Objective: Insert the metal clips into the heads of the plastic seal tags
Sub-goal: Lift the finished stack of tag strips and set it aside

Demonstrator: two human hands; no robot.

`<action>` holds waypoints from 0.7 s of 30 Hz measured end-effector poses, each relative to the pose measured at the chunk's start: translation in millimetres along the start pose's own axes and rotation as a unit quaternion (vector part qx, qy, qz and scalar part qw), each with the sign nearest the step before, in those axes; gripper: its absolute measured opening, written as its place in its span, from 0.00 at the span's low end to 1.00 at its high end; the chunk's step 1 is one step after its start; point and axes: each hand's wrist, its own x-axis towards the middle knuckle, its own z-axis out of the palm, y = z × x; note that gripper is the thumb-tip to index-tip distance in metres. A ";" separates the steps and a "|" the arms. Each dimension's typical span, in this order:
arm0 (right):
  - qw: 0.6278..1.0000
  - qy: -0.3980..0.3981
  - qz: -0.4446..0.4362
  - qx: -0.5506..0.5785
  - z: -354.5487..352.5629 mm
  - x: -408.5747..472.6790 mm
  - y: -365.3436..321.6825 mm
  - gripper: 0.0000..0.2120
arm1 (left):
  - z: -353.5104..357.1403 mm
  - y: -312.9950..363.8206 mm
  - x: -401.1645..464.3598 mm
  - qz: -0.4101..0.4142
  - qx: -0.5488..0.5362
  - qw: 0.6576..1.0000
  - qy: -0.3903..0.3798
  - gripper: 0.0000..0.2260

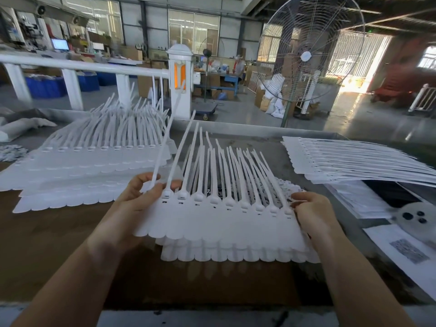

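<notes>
Fan: you see a big pedestal fan ahead.
Left of fan: white railing, windows.
Right of fan: sunlit doorway.

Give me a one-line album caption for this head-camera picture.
Both hands, left and right, hold a strip of white seal tags above a tag stack, with a pedestal fan behind.

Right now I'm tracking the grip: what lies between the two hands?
In the head view, a joined white plastic sheet of seal tags spans from left hand to right hand, both gripping its ends.
</notes>
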 end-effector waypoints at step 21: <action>0.977 -0.175 0.060 0.107 -17.2 9.1 -6.0 0.07 | -21.4 -2.9 -6.0 0.013 -0.086 0.996 0.015 0.06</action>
